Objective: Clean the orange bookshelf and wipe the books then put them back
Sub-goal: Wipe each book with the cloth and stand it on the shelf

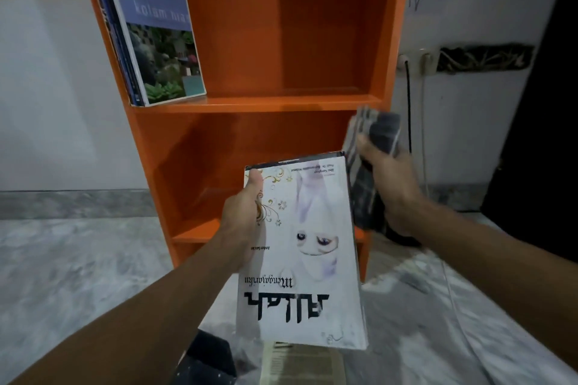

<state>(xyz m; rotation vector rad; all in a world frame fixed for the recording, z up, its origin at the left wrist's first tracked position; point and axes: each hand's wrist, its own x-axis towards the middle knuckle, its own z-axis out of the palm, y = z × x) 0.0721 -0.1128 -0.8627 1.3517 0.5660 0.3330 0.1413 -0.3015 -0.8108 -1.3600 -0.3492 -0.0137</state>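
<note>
Head view: the orange bookshelf [312, 40] is seen straight ahead on a grey floor [78, 259], its right side close to a white wall [469, 109] down which a black cable [408, 103] hangs. On the shelf board [281, 101] a few books [162, 40] are leaned against the left side panel. From them to the right side panel only bare orange board is seen, and bare orange is also seen in the compartment below.

A white book [300, 244] is held in front of that lower compartment, apart from the shelf, cover up and upside down to the camera. A pale veiled face, gold scrollwork and black title lettering are shown on the cover, and the near corner looks scuffed. It is gripped at its left edge by the left hand [240, 216], thumb pressed on the cover; the fingers beneath are hidden.

A bunched checked cloth [369, 159] is clutched in the right hand [394, 184], fingers curled round it, just beside the book's far right corner. A printed page [303, 362] is seen on the floor under the book.
</note>
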